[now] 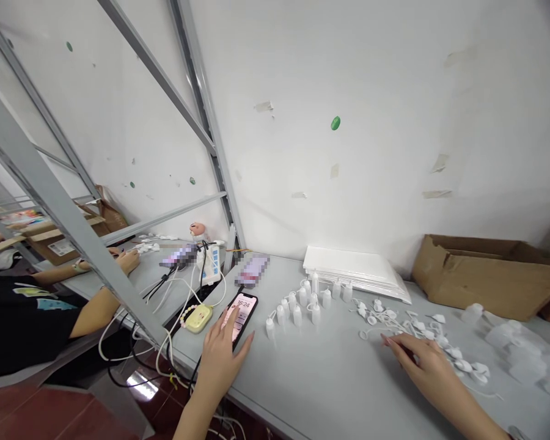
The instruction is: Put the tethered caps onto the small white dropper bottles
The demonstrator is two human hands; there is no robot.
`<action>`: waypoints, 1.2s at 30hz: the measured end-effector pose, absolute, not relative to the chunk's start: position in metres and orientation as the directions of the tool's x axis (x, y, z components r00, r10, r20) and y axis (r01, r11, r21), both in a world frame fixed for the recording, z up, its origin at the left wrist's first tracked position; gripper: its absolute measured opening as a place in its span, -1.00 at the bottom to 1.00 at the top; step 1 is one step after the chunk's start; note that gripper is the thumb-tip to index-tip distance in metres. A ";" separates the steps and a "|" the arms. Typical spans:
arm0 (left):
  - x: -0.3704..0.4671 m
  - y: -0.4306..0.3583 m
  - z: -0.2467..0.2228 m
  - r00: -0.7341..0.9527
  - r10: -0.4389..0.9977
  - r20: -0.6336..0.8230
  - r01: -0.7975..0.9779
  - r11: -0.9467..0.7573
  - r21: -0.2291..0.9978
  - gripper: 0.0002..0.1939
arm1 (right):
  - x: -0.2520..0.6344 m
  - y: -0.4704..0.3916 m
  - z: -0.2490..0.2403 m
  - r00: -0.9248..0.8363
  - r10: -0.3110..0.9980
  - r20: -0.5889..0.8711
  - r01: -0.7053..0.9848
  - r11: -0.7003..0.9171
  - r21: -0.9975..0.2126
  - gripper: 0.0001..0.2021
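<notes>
My left hand (224,348) lies over a black-edged phone (244,318) with a lit screen, its fingers spread on the glass. My right hand (415,360) is at the right, beside a loose pile of small white caps with cords (433,333); its thumb and index fingertips are close together at a thin white cord loop (364,335). Whether they grip the cord is too small to tell. Between the hands, farther back, several small white bottles (297,315) stand upright on the grey table (311,385).
A stack of white sheets (352,269) lies by the wall, with a cardboard box (481,275) to its right. Larger translucent bottles (527,360) sit far right. A yellow case (197,318), cables and a power strip (209,264) are left. Another person's arms (96,311) show beyond the metal frame.
</notes>
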State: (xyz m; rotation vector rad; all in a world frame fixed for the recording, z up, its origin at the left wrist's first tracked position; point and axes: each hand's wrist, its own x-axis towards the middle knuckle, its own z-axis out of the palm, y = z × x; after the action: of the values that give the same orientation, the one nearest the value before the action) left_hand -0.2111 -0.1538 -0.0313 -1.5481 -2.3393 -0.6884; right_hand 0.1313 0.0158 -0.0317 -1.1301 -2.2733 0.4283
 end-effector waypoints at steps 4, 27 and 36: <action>-0.213 -0.155 -0.029 -0.436 0.772 0.463 0.899 0.344 0.273 -0.41 | 0.131 0.016 -0.032 -0.495 0.799 0.341 0.627 0.600 -0.497 -0.64; -0.217 -0.153 -0.023 -0.454 0.739 0.498 0.890 0.354 0.286 -0.41 | 0.133 0.013 -0.031 -0.504 0.796 0.335 0.624 0.603 -0.496 -0.66; -0.222 -0.166 -0.022 -0.524 0.695 0.493 0.852 0.415 0.320 -0.46 | 0.131 0.009 -0.026 -0.503 0.795 0.339 0.620 0.605 -0.499 -0.67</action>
State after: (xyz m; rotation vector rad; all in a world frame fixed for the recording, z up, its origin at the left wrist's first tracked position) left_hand -0.2217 -0.1659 -0.0216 -1.3450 -2.3896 -0.7889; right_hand 0.1311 0.0087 -0.0259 -1.1151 -2.2903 0.4256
